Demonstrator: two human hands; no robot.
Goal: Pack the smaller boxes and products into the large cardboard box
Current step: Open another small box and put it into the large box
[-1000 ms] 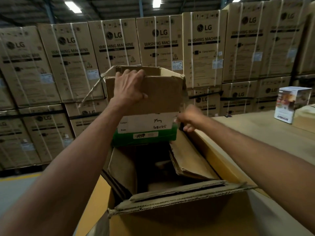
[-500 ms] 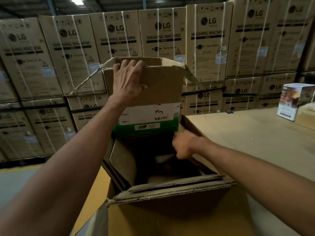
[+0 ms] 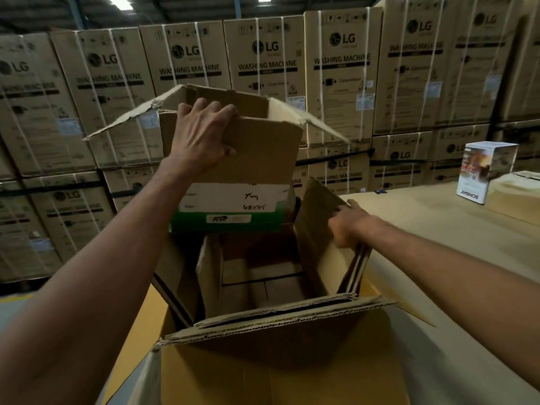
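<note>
My left hand point(image 3: 201, 135) grips the near top edge of a smaller open cardboard box point(image 3: 257, 171) with a white label and a green band, held above the far side of the large cardboard box point(image 3: 263, 363). The smaller box's flaps stand open and its bottom hangs over the large box's opening. My right hand point(image 3: 349, 226) grips the large box's right inner flap point(image 3: 318, 238) and holds it upright against the right wall. Inside the large box I see brown cardboard pieces at the bottom point(image 3: 268, 285).
A white printed product box point(image 3: 483, 172) stands on the brown table point(image 3: 438, 229) at the right, next to another carton's corner. Stacked washing machine cartons point(image 3: 342, 77) fill the background. Yellow floor shows at lower left.
My right hand moved from the smaller box's right corner down to the large box's right flap and pulled it upright. The smaller box stays held by my left hand, its flaps spread wider.
</note>
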